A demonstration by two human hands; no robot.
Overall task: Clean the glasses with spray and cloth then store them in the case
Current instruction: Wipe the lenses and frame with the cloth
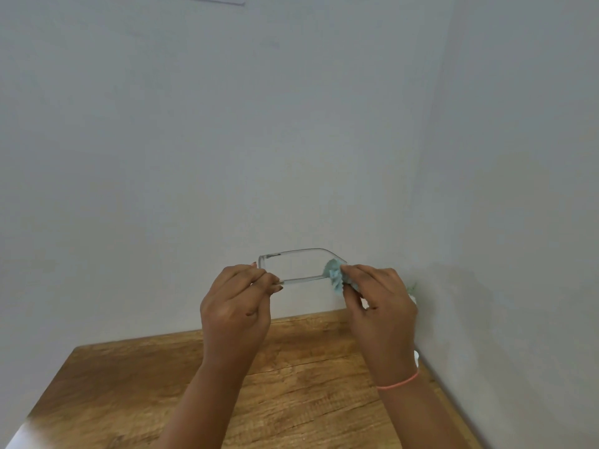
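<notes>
Clear-framed glasses (296, 252) are held up in the air in front of the pale wall, above the far edge of the wooden table (136, 377). My left hand (235, 306) pinches the left end of the frame between thumb and fingers. My right hand (381, 306) presses a crumpled light blue cloth (335, 275) against the right end of the glasses, which the cloth hides. No spray bottle or case shows in the head view.
A white object with a bit of green (412, 294) peeks out behind my right hand near the wall corner. Another small white piece (416, 356) sits at the table's right edge. Walls close off the back and right side.
</notes>
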